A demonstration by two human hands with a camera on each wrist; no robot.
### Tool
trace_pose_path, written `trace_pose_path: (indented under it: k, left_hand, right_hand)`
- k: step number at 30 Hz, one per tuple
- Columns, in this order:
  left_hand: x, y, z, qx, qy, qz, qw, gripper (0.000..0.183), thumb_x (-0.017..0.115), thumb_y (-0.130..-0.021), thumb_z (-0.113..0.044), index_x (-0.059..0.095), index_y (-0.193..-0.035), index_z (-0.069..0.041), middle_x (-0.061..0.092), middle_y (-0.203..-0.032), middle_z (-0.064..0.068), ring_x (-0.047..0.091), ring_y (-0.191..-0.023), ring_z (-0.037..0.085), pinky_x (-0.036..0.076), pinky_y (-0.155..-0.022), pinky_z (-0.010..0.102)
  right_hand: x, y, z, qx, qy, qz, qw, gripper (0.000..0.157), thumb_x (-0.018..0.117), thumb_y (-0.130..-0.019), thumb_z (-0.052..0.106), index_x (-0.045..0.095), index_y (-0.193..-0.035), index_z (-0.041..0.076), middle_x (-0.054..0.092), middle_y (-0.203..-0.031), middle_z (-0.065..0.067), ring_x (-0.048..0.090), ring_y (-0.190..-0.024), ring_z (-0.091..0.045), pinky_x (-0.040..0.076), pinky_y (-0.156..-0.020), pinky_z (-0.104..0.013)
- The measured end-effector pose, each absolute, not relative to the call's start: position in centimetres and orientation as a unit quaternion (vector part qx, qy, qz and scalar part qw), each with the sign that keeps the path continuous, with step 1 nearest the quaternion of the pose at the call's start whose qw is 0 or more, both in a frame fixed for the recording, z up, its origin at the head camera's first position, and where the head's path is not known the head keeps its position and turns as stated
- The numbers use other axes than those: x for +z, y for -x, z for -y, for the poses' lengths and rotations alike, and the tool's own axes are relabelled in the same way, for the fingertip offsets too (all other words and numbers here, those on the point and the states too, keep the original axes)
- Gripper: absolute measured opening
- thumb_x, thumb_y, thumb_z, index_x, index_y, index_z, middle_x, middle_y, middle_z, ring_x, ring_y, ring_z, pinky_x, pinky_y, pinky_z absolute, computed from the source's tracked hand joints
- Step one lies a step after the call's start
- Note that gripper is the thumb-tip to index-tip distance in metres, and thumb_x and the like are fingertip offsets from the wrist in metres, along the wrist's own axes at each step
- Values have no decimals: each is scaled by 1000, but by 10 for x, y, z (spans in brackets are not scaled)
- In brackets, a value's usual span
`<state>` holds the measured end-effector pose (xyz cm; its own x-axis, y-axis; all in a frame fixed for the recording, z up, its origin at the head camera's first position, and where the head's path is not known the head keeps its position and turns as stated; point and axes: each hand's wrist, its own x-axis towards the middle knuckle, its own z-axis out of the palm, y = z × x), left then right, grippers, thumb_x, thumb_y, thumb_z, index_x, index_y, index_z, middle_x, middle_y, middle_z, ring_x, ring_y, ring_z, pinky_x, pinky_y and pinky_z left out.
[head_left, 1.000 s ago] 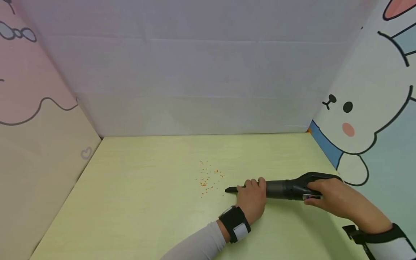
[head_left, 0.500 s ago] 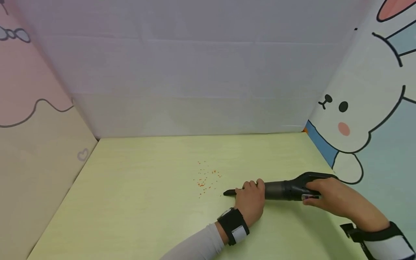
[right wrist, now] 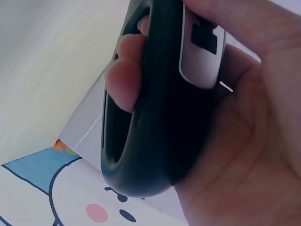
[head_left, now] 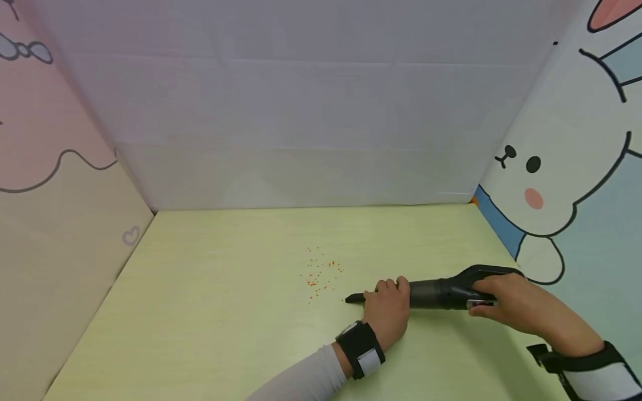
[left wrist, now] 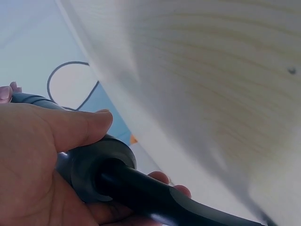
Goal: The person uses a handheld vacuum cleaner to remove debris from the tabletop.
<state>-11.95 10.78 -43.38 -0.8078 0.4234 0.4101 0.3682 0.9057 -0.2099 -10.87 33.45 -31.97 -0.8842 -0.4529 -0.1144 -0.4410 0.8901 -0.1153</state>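
Observation:
A black handheld vacuum cleaner (head_left: 432, 293) lies across the right half of the view, held in both hands, its narrow nozzle (head_left: 354, 298) pointing left. My left hand (head_left: 388, 314) grips its front end; in the left wrist view the thumb and fingers wrap around the collar where the dark nozzle (left wrist: 150, 195) comes out. At the rear, my right hand (head_left: 516, 303) holds the loop handle (right wrist: 157, 117), fingers passing through the opening. Small orange crumbs (head_left: 312, 284) are scattered on the table just left of the nozzle tip, with a single speck right by the tip.
The pale yellow table (head_left: 200, 312) meets a plain whitish back wall (head_left: 311, 122). A pink and cream panel (head_left: 60, 234) stands at left, and a panel with a cartoon rabbit (head_left: 562, 156) at right. Black straps are on both wrists.
The nozzle tip has dipped slightly toward the near side over the last second. Both hands keep their grip, and the crumbs look the same. The head view shifts a little.

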Motion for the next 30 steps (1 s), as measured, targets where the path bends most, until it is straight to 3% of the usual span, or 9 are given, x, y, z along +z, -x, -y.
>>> trace_pose_path:
  k: [30]
  left_hand:
    - [-432, 118, -105, 58, 202, 955, 208, 40, 60, -86, -43, 53, -113, -14, 62, -82, 4, 60, -74, 19, 55, -60, 40]
  right_hand:
    - [-322, 110, -330, -36, 232, -970, 69, 30, 71, -76, 43, 46, -69, 28, 40, -64, 16, 32, -56, 1, 26, -53, -22]
